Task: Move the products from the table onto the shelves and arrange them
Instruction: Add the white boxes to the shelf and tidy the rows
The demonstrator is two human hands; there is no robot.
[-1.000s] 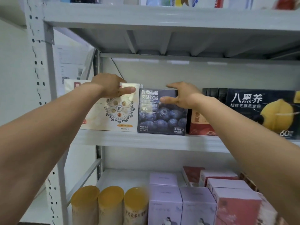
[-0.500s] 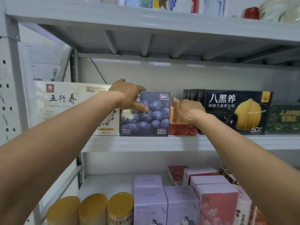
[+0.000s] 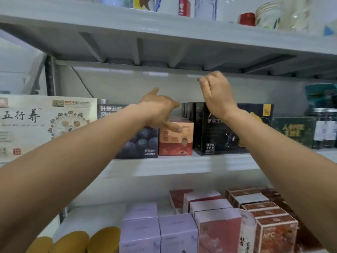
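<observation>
Now straightening boxes on the middle shelf [image 3: 182,164]

Left hand [image 3: 160,110] spread, empty, index finger seemingly touching the red box [image 3: 175,141]; right hand [image 3: 215,95] loosely curled, holding nothing; blueberry box [image 3: 140,143] and black box [image 3: 215,132] already shelved; table unseen.

grey metal shelving [image 3: 164,24], pale wall [image 3: 127,84]

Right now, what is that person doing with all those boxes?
A person is tidying boxes on the middle shelf. The left hand is spread open in front of the blueberry box and the small red box, with a finger over the red one. The right hand is loosely curled and raised in front of the black box, holding nothing. The boxes stand in a row.
</observation>
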